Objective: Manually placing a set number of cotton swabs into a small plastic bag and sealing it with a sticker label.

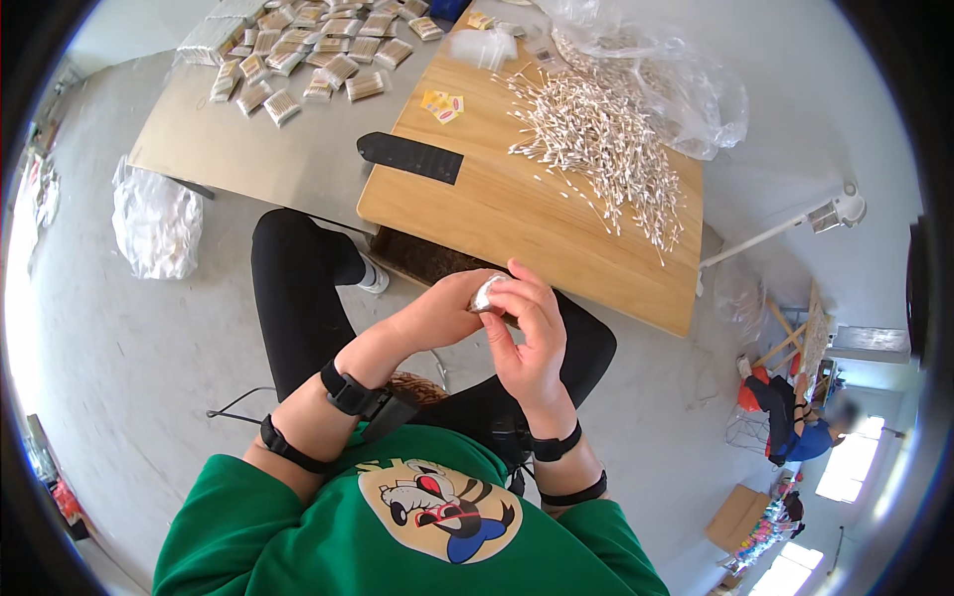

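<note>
A small bundle of cotton swabs (485,292), its white tips packed together, sits between my two hands just off the table's front edge. My left hand (444,306) is closed around the bundle, and most of its fingers are hidden. From the other side, my right hand (529,336) presses bent fingers against the white tips, with the thumb below. Beyond my hands, a large loose heap of cotton swabs (606,139) spreads over the wooden tabletop (477,214).
A clear plastic bag (686,84) lies behind the heap. Near the left edge are a black strip (409,157) and yellow cards (442,106). Several packed swab bundles (338,70) cover the grey table (238,139). A white bag (156,221) rests left; a person (800,427) sits far right.
</note>
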Available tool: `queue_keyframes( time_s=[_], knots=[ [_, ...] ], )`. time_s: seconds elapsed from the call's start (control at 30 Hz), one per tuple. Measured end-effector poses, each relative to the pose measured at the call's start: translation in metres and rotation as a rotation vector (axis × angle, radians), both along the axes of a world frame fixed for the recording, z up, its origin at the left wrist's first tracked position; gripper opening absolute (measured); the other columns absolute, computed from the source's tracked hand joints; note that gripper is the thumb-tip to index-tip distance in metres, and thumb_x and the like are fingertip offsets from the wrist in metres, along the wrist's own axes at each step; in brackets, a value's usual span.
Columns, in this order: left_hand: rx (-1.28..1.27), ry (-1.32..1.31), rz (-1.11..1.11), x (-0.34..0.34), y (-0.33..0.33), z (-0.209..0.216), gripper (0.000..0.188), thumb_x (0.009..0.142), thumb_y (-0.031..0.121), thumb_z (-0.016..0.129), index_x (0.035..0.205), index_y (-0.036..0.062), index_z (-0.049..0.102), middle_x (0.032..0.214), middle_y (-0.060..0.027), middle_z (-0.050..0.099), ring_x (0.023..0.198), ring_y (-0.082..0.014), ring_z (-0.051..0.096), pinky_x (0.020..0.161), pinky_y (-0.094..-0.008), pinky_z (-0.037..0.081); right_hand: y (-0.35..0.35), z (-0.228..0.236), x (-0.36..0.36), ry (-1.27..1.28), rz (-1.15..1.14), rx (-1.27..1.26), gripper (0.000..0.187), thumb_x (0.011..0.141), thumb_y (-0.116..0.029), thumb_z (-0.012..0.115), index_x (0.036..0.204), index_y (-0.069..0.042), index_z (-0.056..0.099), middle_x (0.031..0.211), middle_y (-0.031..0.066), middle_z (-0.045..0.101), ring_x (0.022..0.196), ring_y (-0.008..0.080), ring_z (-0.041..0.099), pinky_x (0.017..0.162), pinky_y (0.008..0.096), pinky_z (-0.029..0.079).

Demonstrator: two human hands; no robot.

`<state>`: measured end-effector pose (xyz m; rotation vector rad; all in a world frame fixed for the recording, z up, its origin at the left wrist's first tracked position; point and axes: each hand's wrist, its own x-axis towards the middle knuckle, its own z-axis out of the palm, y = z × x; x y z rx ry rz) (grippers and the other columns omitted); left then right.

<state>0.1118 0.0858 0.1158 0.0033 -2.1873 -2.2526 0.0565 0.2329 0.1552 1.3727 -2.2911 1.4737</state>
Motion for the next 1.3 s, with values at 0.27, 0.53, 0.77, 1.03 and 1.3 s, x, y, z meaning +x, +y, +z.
queue_keyframes(
  time_s=[0.27,0.53,0.77,1.03,1.3],
  knots=[
    [-0.121,-0.005,0.004,-0.001,-0.002,0.0,0.029,0.083,0.003,0.064,0.112,0.0015,0.06,0.104,-0.014,0.067,0.097,-0.0287,0.063,0.085,-0.0369,0.049,-0.002,-0.003,-0.011,0.123,0.038,0.006,0.014,0.077,0.001,0.074,0.086,-0.003,0.064,0.097,0.0103,0.066,0.106,0.0332,0.063,0.087,0.0418,0.053],
    [-0.03,-0.093,-0.016,0.003,-0.005,-0.011,0.024,0.086,0.009,0.065,0.109,0.003,0.061,0.098,-0.0134,0.068,0.091,-0.025,0.064,0.082,-0.0366,0.049,-0.014,0.003,-0.019,0.228,0.11,0.098,0.016,0.075,0.001,0.072,0.081,-0.003,0.058,0.09,0.0122,0.062,0.094,0.0322,0.063,0.083,0.0422,0.052],
    [0.032,-0.097,-0.057,-0.002,-0.01,-0.009,0.025,0.089,0.012,0.066,0.112,0.0032,0.061,0.1,-0.0103,0.068,0.091,-0.0188,0.062,0.083,-0.0345,0.049,-0.019,0.011,-0.025,0.169,0.092,0.072,0.016,0.076,0.002,0.072,0.082,-0.003,0.058,0.087,0.0116,0.061,0.091,0.0332,0.063,0.079,0.0421,0.053],
    [0.329,-0.207,-0.152,-0.002,-0.013,0.008,0.027,0.092,0.011,0.066,0.118,0.0039,0.062,0.1,-0.0033,0.067,0.093,-0.0118,0.06,0.086,-0.0307,0.048,-0.005,0.029,-0.034,-0.153,0.07,-0.035,0.014,0.083,-0.004,0.073,0.092,-0.001,0.062,0.1,0.0111,0.063,0.107,0.0341,0.062,0.087,0.0402,0.051],
    [0.548,-0.317,-0.304,0.005,-0.016,0.009,0.025,0.092,0.011,0.069,0.115,0.0046,0.063,0.1,0.0002,0.063,0.093,-0.0103,0.058,0.087,-0.0283,0.047,0.011,0.028,-0.062,-0.336,0.358,0.176,0.012,0.083,0.0,0.071,0.089,-0.002,0.061,0.103,0.0099,0.062,0.114,0.0302,0.059,0.09,0.0372,0.049]
  ],
)
